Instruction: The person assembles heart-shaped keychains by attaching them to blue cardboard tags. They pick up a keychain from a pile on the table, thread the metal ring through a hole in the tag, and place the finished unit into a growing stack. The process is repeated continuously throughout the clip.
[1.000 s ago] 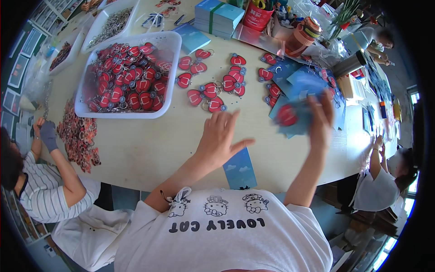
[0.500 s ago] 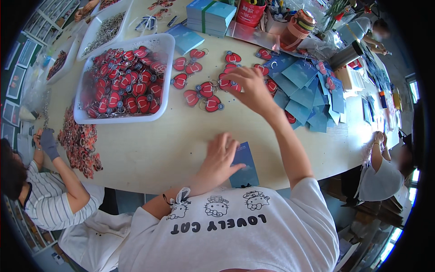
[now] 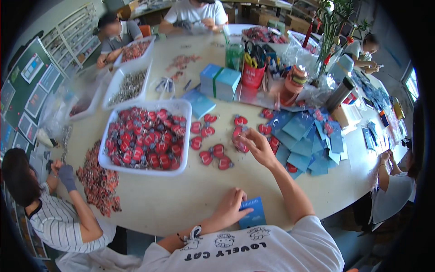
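Observation:
Close to my shirt, a blue card lies at the table's near edge. My left hand is on its left side, thumb over the face and curled fingers at the far corner. Farther out, my right hand reaches down with thumb and forefinger drawn together at a red keychain in a loose group; the fingers partly hide it. More red keychains with metal rings lie just left of that hand. To its right spreads a heap of blue cards, with a few red keychains among them.
A white bin full of red keychains stands at left, beside a pile of orange-red charms. Behind are a strapped card stack, a red pen cup and a bottle. Several other people work around the table.
The view has tilted up, showing more of the far table. My right hand's fingers have closed in at the keychains. My left hand has settled onto the blue card's edge.

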Action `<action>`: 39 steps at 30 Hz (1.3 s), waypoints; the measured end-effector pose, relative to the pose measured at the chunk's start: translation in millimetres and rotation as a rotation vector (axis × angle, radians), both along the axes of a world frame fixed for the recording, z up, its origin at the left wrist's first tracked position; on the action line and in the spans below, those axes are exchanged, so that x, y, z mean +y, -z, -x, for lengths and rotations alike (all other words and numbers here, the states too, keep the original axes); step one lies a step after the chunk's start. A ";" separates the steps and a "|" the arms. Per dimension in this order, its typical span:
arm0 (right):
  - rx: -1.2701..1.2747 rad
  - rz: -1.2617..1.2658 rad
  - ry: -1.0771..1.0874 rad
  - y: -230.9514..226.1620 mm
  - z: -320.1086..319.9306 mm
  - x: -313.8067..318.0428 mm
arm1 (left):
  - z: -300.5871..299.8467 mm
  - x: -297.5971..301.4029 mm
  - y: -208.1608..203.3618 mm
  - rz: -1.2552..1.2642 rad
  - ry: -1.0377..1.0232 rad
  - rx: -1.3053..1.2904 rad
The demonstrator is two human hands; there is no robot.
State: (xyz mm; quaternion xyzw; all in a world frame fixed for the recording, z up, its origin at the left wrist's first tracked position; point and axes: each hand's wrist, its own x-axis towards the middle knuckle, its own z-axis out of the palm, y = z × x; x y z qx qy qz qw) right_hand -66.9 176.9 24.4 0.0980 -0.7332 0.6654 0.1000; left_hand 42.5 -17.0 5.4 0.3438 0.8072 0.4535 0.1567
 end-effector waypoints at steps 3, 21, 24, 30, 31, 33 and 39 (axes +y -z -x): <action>-0.013 0.229 -0.039 -14.9 -14.0 15.9 | -2.1 -3.3 -9.1 -0.239 0.100 -0.679; 0.090 -0.117 0.263 -60.1 -72.7 -37.4 | 56.1 24.8 -50.9 -0.971 -0.586 -0.358; 0.193 -0.284 0.317 -62.8 -69.7 -39.5 | 55.1 23.8 -52.8 -0.996 -0.521 -0.413; 0.303 -0.360 0.404 -57.2 -67.9 -31.4 | 52.8 21.1 -52.7 -1.029 -0.447 -0.508; 0.233 -0.147 0.376 -59.3 -67.4 -35.7 | 53.0 20.5 -54.6 -1.053 -0.436 -0.541; 0.089 0.276 0.312 -67.6 -67.6 -48.8 | 53.9 19.2 -55.2 -1.091 -0.421 -0.609; -0.053 0.079 0.110 -60.7 -76.9 -42.0 | 48.6 20.4 -56.4 -1.112 -0.403 -0.661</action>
